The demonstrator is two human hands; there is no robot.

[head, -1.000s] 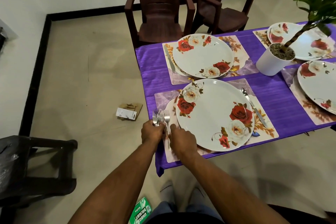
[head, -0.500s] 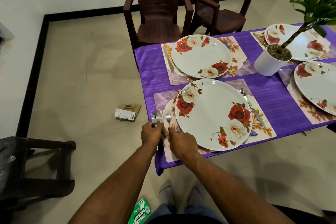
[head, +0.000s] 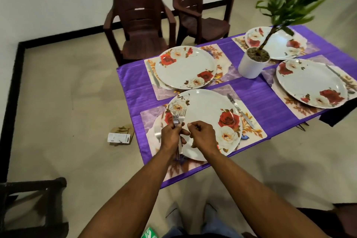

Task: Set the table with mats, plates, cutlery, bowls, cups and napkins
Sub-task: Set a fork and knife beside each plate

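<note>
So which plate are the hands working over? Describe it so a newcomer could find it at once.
Start at the purple tablecloth and go to its corner nearest the camera. The plate there lies on a floral mat, a knife to its right. Alone among the four rose-patterned plates, it has the left hand holding forks above it.

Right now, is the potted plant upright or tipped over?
Upright: the white pot stands flat on the purple cloth, though its stem leans right.
</note>
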